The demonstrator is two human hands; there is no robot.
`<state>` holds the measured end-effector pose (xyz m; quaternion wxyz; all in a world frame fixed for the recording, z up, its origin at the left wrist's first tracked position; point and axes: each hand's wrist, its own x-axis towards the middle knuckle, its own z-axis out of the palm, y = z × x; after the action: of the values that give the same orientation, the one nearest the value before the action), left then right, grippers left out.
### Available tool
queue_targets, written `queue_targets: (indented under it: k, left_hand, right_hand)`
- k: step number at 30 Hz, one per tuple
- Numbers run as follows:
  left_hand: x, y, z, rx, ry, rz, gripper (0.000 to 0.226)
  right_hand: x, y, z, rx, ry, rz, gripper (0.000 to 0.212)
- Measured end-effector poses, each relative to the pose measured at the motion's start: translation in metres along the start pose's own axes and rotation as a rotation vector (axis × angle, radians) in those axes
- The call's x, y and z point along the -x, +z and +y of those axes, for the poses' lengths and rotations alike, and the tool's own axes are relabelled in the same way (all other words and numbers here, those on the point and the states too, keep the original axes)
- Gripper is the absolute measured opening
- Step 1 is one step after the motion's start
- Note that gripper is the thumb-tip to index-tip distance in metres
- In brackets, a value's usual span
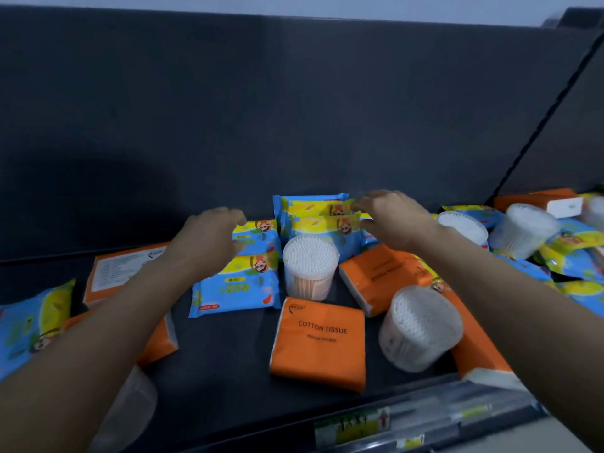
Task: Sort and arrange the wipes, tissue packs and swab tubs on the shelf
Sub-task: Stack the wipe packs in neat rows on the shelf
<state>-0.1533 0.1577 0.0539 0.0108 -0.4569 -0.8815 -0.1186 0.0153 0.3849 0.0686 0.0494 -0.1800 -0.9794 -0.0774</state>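
two bare hands reach over a dark shelf with a tall dark back wall. the left hand hangs over two blue wipes packs that lie flat, one behind the other. its fingers are curled loose and spread, and they hold nothing. the right hand is at the back, by a little stack of wipes that leans near the wall. its fingertips touch the top pack's edge, but the hand is blurry, so i cannot tell if it grips the pack.

between the hands, a swab tub stands upright with the white tips showing on top. in front of it lies an orange tissue pack with "cotton tissue" on it. another tissue pack lies just under the right wrist. a second tub lies tipped on its side against orange packs near the front edge.

to the right, more tubs and wipes sit in a messy pile. to the left, an orange pack lies label side up, and one wipes pack sits near the left edge. a price strip runs along the shelf front.
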Motion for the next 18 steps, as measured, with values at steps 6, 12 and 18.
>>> queue_targets:
  k: [6,12,18]
  left_hand:
    - [0.004,-0.011,0.054,0.236,0.261,0.216,0.023]
    - [0.0,-0.005,0.122,0.256,0.331,0.196,0.026]
    - [-0.017,0.023,0.176,0.1,0.331,-0.12,0.048]
  right_hand:
    - [0.039,-0.008,0.033,-0.07,0.129,-0.03,0.037]
    - [0.073,-0.011,0.073,-0.074,0.188,-0.027,0.033]
    - [0.091,-0.004,0.107,-0.168,0.125,-0.131,0.036]
